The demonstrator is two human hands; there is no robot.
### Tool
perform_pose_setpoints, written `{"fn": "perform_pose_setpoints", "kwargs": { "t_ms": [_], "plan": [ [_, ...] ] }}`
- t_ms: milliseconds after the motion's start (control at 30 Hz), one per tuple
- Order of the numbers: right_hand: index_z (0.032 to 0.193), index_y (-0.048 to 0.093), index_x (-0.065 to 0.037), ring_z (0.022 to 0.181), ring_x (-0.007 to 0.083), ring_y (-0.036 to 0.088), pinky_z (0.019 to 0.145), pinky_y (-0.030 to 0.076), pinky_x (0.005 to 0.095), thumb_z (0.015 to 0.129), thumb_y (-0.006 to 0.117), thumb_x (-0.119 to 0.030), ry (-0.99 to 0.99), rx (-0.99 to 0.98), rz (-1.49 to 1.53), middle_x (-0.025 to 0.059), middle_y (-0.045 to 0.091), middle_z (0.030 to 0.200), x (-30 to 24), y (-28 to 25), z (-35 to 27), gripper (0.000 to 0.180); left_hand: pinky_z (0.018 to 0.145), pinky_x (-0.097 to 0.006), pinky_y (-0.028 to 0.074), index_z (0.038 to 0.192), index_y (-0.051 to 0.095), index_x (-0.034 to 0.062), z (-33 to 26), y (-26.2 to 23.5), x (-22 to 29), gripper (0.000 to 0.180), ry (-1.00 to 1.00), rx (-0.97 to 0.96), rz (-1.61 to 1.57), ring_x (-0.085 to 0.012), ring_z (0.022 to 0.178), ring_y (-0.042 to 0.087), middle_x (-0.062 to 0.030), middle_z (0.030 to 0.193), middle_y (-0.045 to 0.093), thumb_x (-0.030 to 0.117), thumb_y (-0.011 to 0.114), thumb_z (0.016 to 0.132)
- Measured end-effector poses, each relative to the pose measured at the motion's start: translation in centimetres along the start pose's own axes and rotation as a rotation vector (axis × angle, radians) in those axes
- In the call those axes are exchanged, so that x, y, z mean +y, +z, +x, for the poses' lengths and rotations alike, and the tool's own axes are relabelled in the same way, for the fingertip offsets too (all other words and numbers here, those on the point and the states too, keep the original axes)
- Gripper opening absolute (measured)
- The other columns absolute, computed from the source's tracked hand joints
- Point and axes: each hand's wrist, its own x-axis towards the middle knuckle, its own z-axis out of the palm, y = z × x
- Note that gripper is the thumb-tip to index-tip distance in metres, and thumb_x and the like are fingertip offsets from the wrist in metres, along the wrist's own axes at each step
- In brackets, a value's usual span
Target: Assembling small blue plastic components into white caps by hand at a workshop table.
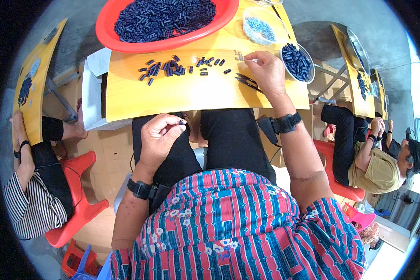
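Pinched between thumb and forefinger, a small dark cylindrical piece (182, 122) is in my left hand (157, 136), just off the table's near edge. My right hand (267, 70) reaches over the table with its fingertips together at a little cluster of tiny pale parts (239, 55); whether one is between them is too small to tell. Beside that wrist lie dark tweezers (248, 82). Loose dark cylindrical pieces (169, 68) are scattered across the middle of the yellow table (205, 95).
A big red basin (108, 35) full of dark pieces stands at the back left. Toward the right are a clear tub (261, 29) of tiny blue-and-white parts and a clear bowl (297, 63) of dark pieces. A white box (94, 93) stands by the left edge. People sit at neighbouring tables.
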Motion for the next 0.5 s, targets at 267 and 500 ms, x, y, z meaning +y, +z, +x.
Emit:
{"fn": "perform_pose_setpoints", "kwargs": {
  "t_ms": [267,500],
  "plan": [
    [0.085,0.074,-0.017,0.082,0.029,0.065,0.073,0.051,0.0395,0.076,0.064,-0.02,-0.033,-0.115,-0.225,0.0105,0.067,0.089,-1.3,1.0,0.8,0.013,0.063,-0.021,0.044,0.087,0.065,-0.0015,-0.2,-0.4,-0.2,0.009,-0.008,0.017,0.022,-0.0075,0.069,0.054,-0.0042,0.081,0.063,0.002,0.07,0.081],
    [0.081,0.074,-0.017,0.085,0.0306,0.065,0.078,0.051,0.0403,0.075,0.06,-0.021,0.075,-0.194,-0.172,0.0122,0.067,0.091,-1.5,-0.5,0.4,0.016,0.063,-0.021,0.044,0.086,0.065,-0.0014,-0.4,0.0,0.4,0.009,-0.008,0.029,-0.006,-0.0075,0.069,0.054,-0.0043,0.081,0.063,0.002,0.07,0.08]
  ]
}}
